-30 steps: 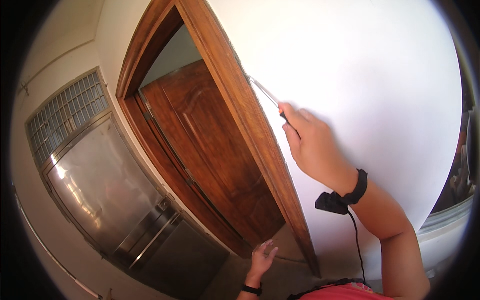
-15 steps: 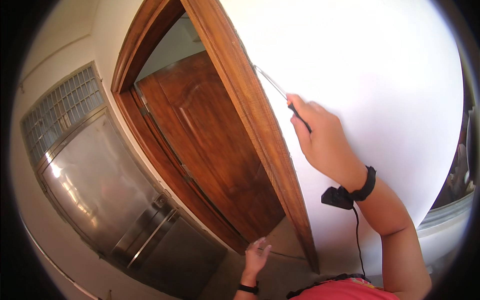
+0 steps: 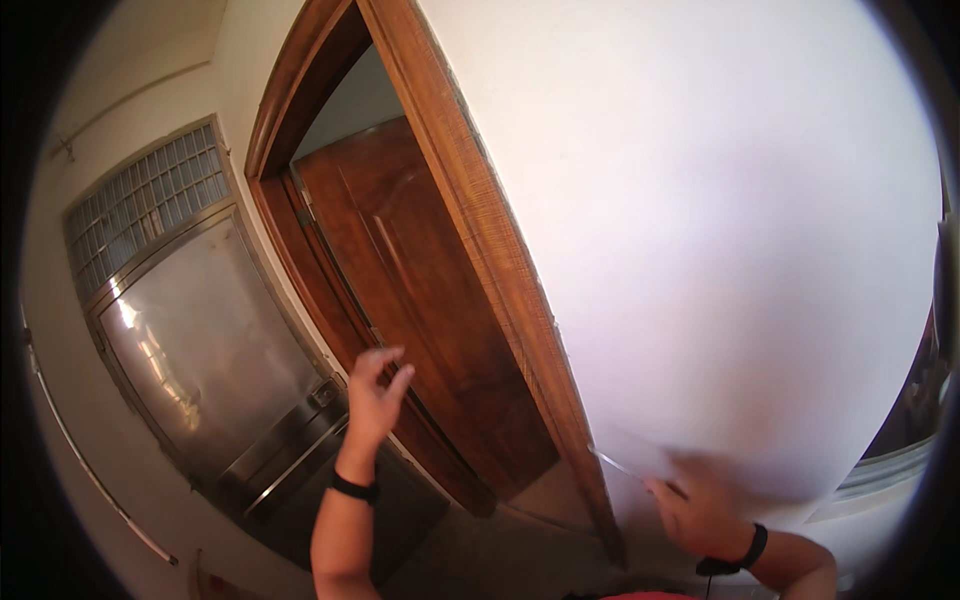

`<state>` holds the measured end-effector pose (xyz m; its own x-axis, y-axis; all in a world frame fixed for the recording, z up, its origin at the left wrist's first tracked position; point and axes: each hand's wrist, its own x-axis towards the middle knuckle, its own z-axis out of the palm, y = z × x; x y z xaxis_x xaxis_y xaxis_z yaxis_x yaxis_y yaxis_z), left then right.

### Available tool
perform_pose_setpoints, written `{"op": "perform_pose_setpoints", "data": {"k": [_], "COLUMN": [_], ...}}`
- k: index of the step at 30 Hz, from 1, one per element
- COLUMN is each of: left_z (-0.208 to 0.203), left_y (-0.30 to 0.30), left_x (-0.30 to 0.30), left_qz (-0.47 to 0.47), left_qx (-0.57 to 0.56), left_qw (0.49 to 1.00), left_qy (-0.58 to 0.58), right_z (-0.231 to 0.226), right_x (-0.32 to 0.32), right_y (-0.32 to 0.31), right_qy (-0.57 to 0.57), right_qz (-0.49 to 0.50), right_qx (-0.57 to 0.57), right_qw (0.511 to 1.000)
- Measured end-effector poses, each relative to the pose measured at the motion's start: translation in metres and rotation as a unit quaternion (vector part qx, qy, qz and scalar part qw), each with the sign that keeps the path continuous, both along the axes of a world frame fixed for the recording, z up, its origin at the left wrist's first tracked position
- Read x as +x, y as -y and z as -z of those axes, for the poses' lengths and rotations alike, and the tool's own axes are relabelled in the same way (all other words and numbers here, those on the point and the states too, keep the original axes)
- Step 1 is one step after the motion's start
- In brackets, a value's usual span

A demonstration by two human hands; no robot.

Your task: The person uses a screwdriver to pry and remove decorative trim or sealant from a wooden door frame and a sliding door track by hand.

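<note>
My right hand (image 3: 703, 515), low on the right, is closed around the handle of a thin tool (image 3: 617, 464) with a long, slim metal shaft. The tool's tip meets the outer edge of the brown wooden door frame (image 3: 497, 255), where the frame joins the white wall (image 3: 690, 200). Motion blurs this hand a little, and its fingers hide most of the handle. My left hand (image 3: 376, 398) is raised in front of the wooden door (image 3: 430, 300), its fingers curled loosely and the thumb apart. It holds nothing.
The carved wooden door stands ajar inside its frame. To the left is a shiny metal door (image 3: 205, 330) with a barred window (image 3: 150, 200) above it. A thin pole (image 3: 95, 470) runs along the far-left wall. Dark things show past the wall's right edge.
My right hand has swept the tool downward along the frame's edge, from high up to near the bottom. My left hand has risen and moved left. The view has shifted slightly.
</note>
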<state>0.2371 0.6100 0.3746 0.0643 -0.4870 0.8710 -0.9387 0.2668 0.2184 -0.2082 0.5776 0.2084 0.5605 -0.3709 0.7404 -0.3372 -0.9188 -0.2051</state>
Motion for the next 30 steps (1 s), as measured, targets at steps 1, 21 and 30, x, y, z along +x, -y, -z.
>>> {"op": "perform_pose_setpoints", "data": {"k": [1,21,30], "left_z": [-0.02,-0.234,-0.257], "left_y": [0.013,0.067,0.071], "left_x": [-0.009,-0.206,-0.252], "left_qz": [0.011,-0.169,-0.331], "left_qx": [-0.01,-0.13,-0.011], "left_qw": [1.0,0.977,0.943], "left_qy": [0.009,0.023,0.026], "right_z": [0.022,0.171,0.175], "right_x": [-0.009,-0.172,-0.175], "right_y": [-0.005,-0.054,-0.049], "right_qy": [-0.015,-0.101,-0.045], "right_qz": [0.029,0.159,0.115], "right_qx": [0.003,0.177,0.218], "right_qw": [0.999,0.966,0.968]}}
